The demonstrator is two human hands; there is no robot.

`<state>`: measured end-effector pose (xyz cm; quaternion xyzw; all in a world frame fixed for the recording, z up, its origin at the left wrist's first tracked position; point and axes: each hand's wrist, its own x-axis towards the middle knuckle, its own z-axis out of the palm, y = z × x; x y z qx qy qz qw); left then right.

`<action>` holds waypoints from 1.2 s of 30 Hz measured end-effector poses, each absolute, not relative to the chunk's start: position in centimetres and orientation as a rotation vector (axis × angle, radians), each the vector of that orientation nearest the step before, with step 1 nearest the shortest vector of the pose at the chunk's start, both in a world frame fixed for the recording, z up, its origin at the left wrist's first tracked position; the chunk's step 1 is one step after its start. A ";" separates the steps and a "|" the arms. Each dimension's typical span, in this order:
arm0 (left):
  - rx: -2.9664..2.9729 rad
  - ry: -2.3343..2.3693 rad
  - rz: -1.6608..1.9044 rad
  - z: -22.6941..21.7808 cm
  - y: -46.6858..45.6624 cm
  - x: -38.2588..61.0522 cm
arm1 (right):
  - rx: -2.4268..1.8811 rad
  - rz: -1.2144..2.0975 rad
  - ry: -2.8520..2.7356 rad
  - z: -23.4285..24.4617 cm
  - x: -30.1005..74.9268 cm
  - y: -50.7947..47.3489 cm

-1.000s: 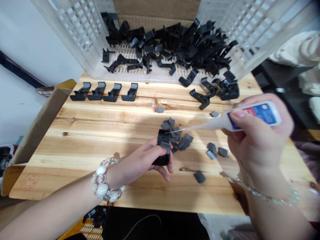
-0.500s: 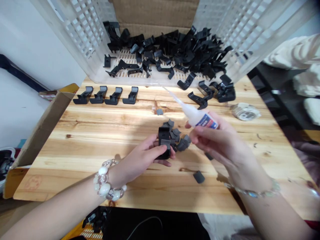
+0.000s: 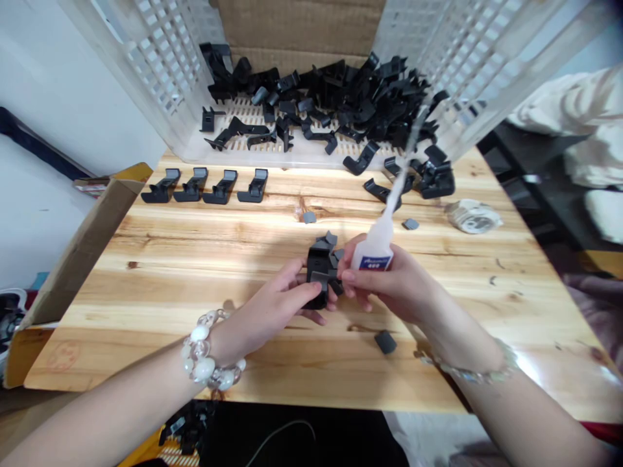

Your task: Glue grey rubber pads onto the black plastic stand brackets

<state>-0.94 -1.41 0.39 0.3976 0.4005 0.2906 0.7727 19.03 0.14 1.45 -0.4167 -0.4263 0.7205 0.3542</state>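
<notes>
Pinching one glue bottle (image 3: 376, 243) in right-hand fingers (image 3: 357, 275), nozzle up, now upright rather than leaning left as before; left-hand fingers (image 3: 296, 285) clamped on one black plastic clip (image 3: 317, 272), long axis pointing away, over the wooden table (image 3: 146, 292). Beside the clip, a heap of grey pads (image 3: 331, 241); farther off, four black clips (image 3: 221, 192) in a row.

Head-worn view, forward and down (close)
</notes>
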 end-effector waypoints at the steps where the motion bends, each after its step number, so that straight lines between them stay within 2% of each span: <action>1: 0.850 0.861 0.630 0.4 -1.4 -0.9 | -1.079 1.857 -1.145 1.5 18.9 0.1; 11: 0.794 0.857 0.587 0.2 -1.5 -0.8 | -1.419 1.403 -1.544 1.4 17.9 -0.6; 17: 0.858 0.828 0.549 0.7 -1.5 -0.7 | -1.372 1.494 -1.588 1.8 18.1 -0.4; 24: 0.842 0.790 0.517 0.6 -1.6 -0.9 | -1.362 1.275 -1.438 1.3 18.6 0.1; 30: 0.795 0.740 0.498 0.8 -1.7 -1.0 | -1.358 1.375 -1.370 0.8 18.6 0.3; 36: 0.760 0.760 0.487 1.2 -1.7 -1.0 | -1.386 1.327 -1.410 0.7 18.4 0.1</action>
